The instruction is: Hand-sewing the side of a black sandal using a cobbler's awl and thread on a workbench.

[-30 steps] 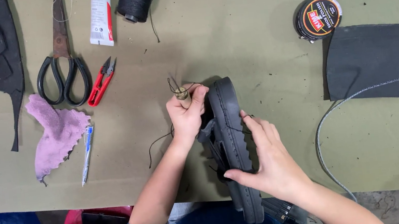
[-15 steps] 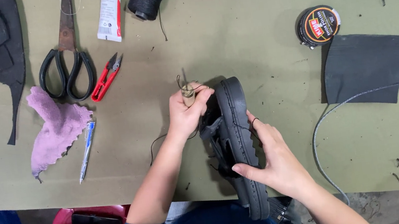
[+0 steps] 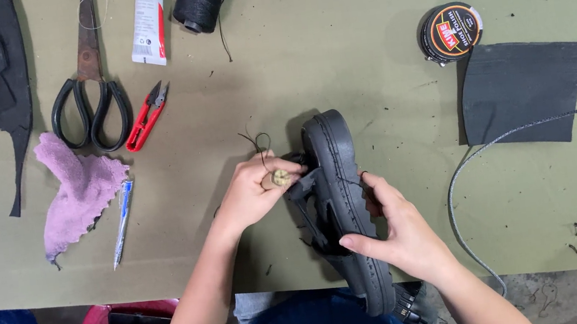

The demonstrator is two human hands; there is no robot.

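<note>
Head view: a black rubber-soled sandal (image 3: 340,199) stands on edge on the olive cloth table (image 3: 364,66). Left hand (image 3: 252,195) pinches a round wooden-handled tool (image 3: 280,178) beside its straps; right hand (image 3: 401,232) fingers curl around the ridged sole.

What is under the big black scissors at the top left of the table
Only the olive table cover shows under the scissors, seen through the handle loops. The blades hide what lies beneath them.
</note>
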